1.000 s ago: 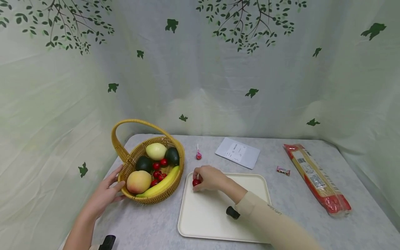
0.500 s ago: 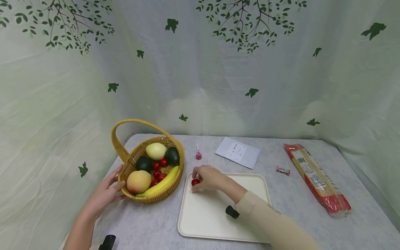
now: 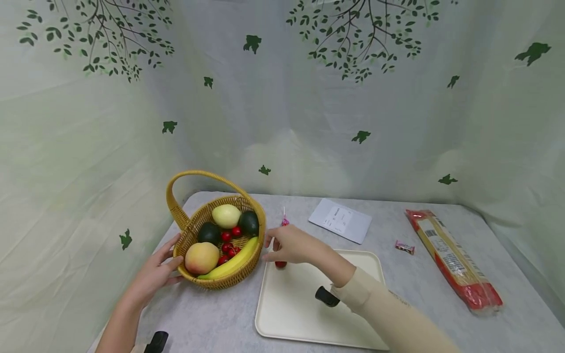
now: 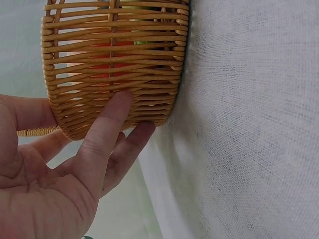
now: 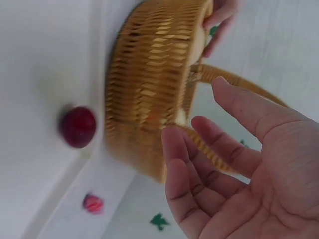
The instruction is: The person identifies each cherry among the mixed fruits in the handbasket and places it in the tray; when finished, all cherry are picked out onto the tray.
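Observation:
My left hand (image 3: 154,274) holds the near left side of a yellow wicker basket (image 3: 263,220), thumb at the rim and fingers against the woven wall (image 4: 114,64). Inside lie a peach (image 3: 201,258), a banana (image 3: 236,264), a pale yellow oval fruit (image 3: 226,216), two dark green fruits (image 3: 209,233) and several red cherries (image 3: 226,236). My right hand (image 3: 293,245) hovers between basket and cream tray (image 3: 300,309), fingers loosely bent around nothing. Below it, one dark red cherry (image 5: 78,126) sits on the tray's far left corner, partly hidden by the hand in the head view.
Behind the tray lie a pink lollipop (image 5: 93,203) and a white printed envelope (image 3: 341,219). To the right are a small wrapped candy (image 3: 404,247) and a long red-and-yellow packet (image 3: 454,264). The basket's tall handle (image 3: 207,173) arches over its far left side.
My right hand has let go of the cherry on the tray and moved left toward the basket. The head view has shifted slightly. My left hand stays at the basket.

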Available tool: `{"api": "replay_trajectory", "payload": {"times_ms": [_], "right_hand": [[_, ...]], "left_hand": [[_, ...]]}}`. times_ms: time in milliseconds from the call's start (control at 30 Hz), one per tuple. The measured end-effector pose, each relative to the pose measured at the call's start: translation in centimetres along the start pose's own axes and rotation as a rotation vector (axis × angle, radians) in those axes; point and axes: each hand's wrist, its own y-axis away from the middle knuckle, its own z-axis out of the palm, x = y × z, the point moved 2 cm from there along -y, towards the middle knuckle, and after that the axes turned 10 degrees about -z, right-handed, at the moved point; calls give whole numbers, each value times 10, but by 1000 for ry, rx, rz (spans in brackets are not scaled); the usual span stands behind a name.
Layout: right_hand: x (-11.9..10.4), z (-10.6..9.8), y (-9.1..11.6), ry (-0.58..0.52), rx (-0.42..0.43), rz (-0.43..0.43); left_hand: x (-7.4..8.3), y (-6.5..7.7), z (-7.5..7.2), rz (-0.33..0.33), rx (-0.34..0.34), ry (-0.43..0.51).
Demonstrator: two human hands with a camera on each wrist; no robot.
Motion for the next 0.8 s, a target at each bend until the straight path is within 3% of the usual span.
{"api": "replay_trajectory", "payload": {"times_ms": [167, 367, 500, 800], "right_hand": [[-29, 2, -15, -60, -64, -13], [-50, 10, -42, 66, -80, -102], [-58, 18, -58, 89, -110, -125], [-53, 24, -96, 80, -185, -10]], "left_hand": [[-3, 1, -1, -9, 4, 6], [-4, 2, -2, -11, 5, 9], [-1, 2, -2, -3, 3, 19], [-1, 1, -2, 4, -7, 15]]}}
